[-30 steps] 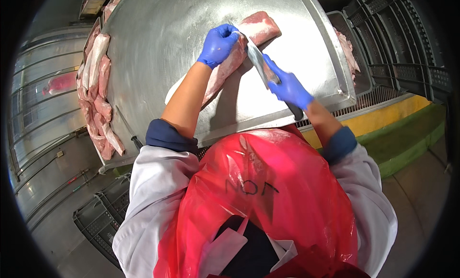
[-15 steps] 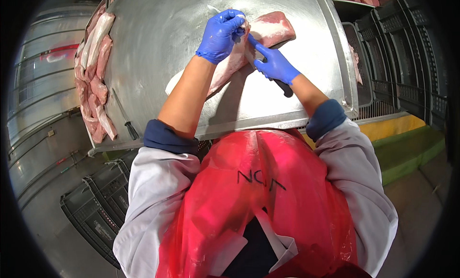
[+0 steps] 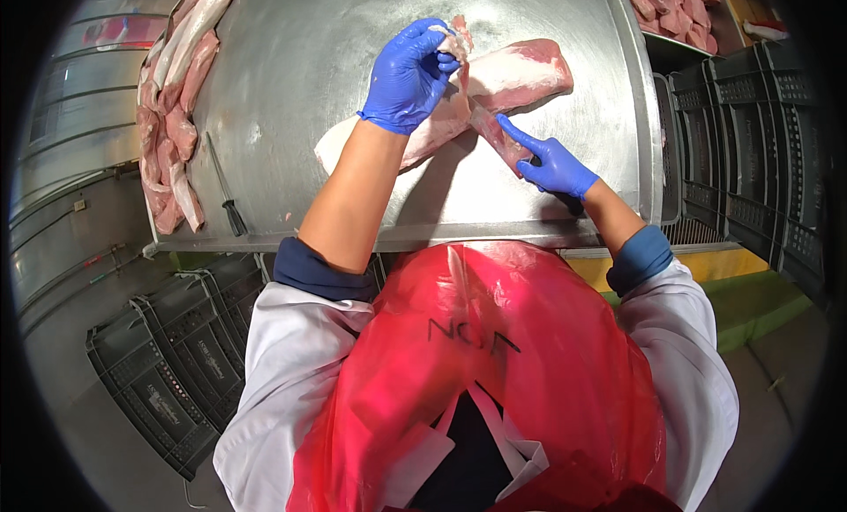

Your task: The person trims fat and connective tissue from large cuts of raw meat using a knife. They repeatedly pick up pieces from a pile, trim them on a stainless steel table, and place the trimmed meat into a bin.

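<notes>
My blue-gloved left hand [image 3: 410,80] is closed on a pale, ragged meat trimming [image 3: 452,43] lifted over the pork loin [image 3: 423,142], which lies diagonally on the metal table [image 3: 291,53]. Another thick piece of pork [image 3: 538,71] lies crosswise at upper right, partly behind it. My blue-gloved right hand [image 3: 556,168] grips a knife [image 3: 494,133], index finger extended along the smeared blade, just below and right of my left hand. The dark handle is mostly under my palm.
Long meat strips [image 3: 172,124] line the table's left side beside a thin black-handled tool [image 3: 233,216]. A container of meat pieces [image 3: 670,9] stands at upper right. Dark plastic crates stand right [image 3: 741,159] and lower left [image 3: 176,362]. A yellow-and-green step [image 3: 723,322] runs below the table's right.
My right hand and knife have moved down and rightward, away from my left hand. The trimming in my left hand now stands raised, stretched up from the loin. The upper piece appears farther right.
</notes>
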`<state>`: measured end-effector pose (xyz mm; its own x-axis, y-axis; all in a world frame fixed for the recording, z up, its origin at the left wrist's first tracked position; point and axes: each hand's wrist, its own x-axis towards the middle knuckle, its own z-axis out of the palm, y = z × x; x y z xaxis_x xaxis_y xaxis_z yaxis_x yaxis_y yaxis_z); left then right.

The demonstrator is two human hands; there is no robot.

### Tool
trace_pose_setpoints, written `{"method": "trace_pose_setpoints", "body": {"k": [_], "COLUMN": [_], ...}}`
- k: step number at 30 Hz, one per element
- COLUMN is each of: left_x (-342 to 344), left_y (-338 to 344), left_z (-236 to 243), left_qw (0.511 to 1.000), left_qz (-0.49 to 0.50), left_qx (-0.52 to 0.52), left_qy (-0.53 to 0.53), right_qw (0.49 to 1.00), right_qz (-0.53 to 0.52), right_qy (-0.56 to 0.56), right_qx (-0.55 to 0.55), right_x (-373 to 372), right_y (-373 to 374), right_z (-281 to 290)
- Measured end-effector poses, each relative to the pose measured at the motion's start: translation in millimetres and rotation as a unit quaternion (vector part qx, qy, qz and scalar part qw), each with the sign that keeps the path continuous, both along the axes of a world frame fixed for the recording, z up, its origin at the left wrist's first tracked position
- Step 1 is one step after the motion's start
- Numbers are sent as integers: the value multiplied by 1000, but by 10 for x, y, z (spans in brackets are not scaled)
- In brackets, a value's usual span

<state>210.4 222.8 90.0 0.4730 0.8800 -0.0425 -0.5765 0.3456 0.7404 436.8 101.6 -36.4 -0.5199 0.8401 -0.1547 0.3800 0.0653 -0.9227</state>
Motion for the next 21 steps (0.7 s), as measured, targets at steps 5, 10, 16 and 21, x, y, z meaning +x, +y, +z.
{"method": "trace_pose_setpoints", "body": {"k": [5,10,16,21], "left_x": [78,-952,-2052,-358], "left_y": [-142,-316,-821,-1006], "left_z": [192,172,-819,-822], "left_qw": [998,997,588,383], "left_qz": [44,64,170,-4], "left_qx": [-40,-11,197,474], "left_qy": [-3,-30,766,793], "right_qw": [1000,995,980,963], "right_qz": [8,32,-162,-190], "right_qy": [1,-80,25,169], "right_qx": [-11,-47,-116,-90], "right_x": [-408,50,504,-89], "right_y": [412,-192,-120,307], "right_z": [93,181,367,228]}}
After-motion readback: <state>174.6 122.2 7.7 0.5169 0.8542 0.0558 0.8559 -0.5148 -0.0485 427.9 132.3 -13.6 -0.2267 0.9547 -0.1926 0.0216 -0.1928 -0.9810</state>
